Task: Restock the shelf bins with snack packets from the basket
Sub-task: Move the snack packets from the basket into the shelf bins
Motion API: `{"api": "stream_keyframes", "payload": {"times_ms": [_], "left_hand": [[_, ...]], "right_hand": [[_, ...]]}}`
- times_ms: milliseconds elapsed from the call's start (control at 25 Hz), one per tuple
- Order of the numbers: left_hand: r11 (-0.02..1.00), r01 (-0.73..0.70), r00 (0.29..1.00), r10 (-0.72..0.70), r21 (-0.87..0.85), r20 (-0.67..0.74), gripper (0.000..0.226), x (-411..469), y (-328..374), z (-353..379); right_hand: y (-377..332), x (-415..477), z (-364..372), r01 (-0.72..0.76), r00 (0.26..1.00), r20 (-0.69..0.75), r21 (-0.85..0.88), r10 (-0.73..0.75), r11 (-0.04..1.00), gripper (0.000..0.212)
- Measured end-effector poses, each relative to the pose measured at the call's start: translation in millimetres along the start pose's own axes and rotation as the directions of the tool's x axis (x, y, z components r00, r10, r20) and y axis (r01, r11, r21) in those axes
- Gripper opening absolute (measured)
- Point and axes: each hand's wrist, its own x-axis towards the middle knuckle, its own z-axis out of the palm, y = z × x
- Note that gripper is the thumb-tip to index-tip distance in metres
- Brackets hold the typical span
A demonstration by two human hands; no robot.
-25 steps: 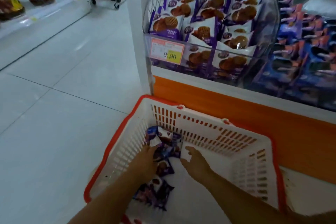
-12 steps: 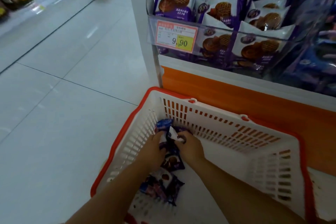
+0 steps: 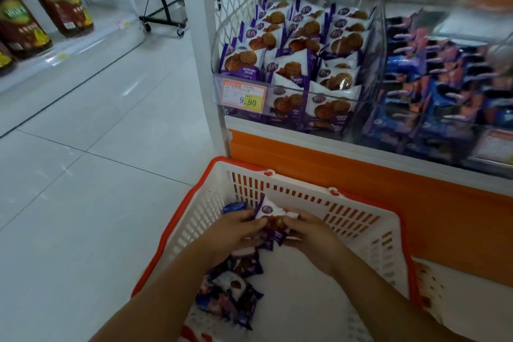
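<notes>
A white basket with an orange rim (image 3: 311,197) sits on the floor below the shelf. Inside it, my left hand (image 3: 236,230) and my right hand (image 3: 308,233) together grip a bunch of purple-and-white snack packets (image 3: 270,216), raised a little above the basket floor. More dark packets (image 3: 233,286) lie on the basket bottom under my left forearm, and a blue packet (image 3: 234,207) lies by the far wall. Above, a clear shelf bin (image 3: 294,91) holds several rows of matching purple-and-white packets.
A price tag reading 9.90 (image 3: 244,96) is stuck on the bin front. To its right, another clear bin (image 3: 438,86) holds blue packets. An orange panel (image 3: 361,172) runs below the bins. Brown drink bottles (image 3: 58,0) stand on a low shelf far left, across a tiled aisle.
Both hands came together over the packets in the basket, closed on a bunch and lifted it slightly. The view has tilted up, showing more of the shelf bins.
</notes>
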Motion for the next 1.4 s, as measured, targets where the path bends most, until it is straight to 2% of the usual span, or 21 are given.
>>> {"api": "stream_keyframes", "payload": {"times_ms": [160,280,360,400,480,600,680,720,760,840,880,960,1040,1120,1200,1320,1400], "left_hand": [[0.997,-0.061,0.998,0.060,-0.049,-0.028,0.027,-11,19,20],[0.997,-0.082,0.996,0.082,-0.011,-0.033,0.027,-22,32,29],[0.993,-0.096,0.995,0.096,0.064,0.003,0.029,-30,48,34],[0.987,-0.106,0.994,0.102,0.123,0.040,0.030,-34,62,35],[0.952,-0.173,0.980,0.142,0.251,0.136,0.028,-44,106,32],[0.842,-0.361,0.930,0.294,0.401,0.220,0.030,-70,188,30],[0.737,-0.507,0.858,0.479,0.447,0.183,0.035,-81,229,31],[0.639,-0.577,0.790,0.596,0.509,0.147,0.035,-80,242,31],[0.489,-0.604,0.700,0.702,0.629,0.127,0.036,-76,251,31],[0.135,-0.509,0.534,0.825,0.850,0.188,0.044,-57,256,26],[0.011,-0.433,0.511,0.827,0.901,0.235,0.049,-44,255,22],[-0.125,-0.278,0.558,0.786,0.953,0.265,0.053,-17,251,18],[-0.198,-0.172,0.613,0.745,0.965,0.262,0.054,-1,252,19],[-0.238,-0.151,0.656,0.702,0.959,0.278,0.054,5,255,20],[-0.257,-0.165,0.679,0.671,0.952,0.299,0.052,6,258,19],[-0.261,-0.183,0.695,0.648,0.948,0.312,0.051,6,261,17],[-0.246,-0.188,0.688,0.658,0.951,0.306,0.051,6,258,17]], "right_hand": [[-17,-21,-7,0.068,0.995,0.068,0.059,-0.072,0.996,0.030],[-29,-35,-11,0.093,0.993,0.065,0.078,-0.098,0.993,0.031],[-44,-48,-10,0.140,0.990,0.012,-0.040,-0.139,0.989,0.030],[-54,-55,-8,0.188,0.981,-0.007,-0.173,-0.192,0.967,0.029],[-87,-73,2,0.333,0.934,0.039,-0.456,-0.355,0.826,0.030],[-161,-105,15,0.501,0.817,0.129,-0.642,-0.563,0.580,0.030],[-212,-122,20,0.539,0.737,0.124,-0.701,-0.664,0.468,0.030],[-235,-124,20,0.552,0.683,0.096,-0.718,-0.724,0.425,0.029],[-256,-121,17,0.552,0.621,0.063,-0.743,-0.781,0.379,0.026],[-291,-105,11,0.456,0.525,0.024,-0.852,-0.851,0.257,0.027],[-304,-94,8,0.370,0.509,0.035,-0.911,-0.860,0.182,0.030],[-325,-68,0,0.198,0.540,0.107,-0.980,-0.835,0.003,0.036],[-338,-46,-6,0.054,0.639,0.144,-0.988,-0.756,-0.143,0.034],[-345,-30,-8,-0.084,0.729,0.130,-0.958,-0.672,-0.276,0.033],[-349,-22,-9,-0.139,0.769,0.116,-0.930,-0.628,-0.341,0.032],[-349,-17,-3,-0.176,0.827,0.070,-0.910,-0.558,-0.375,0.034],[-348,-18,2,-0.232,0.838,0.035,-0.880,-0.544,-0.415,0.039]]}}
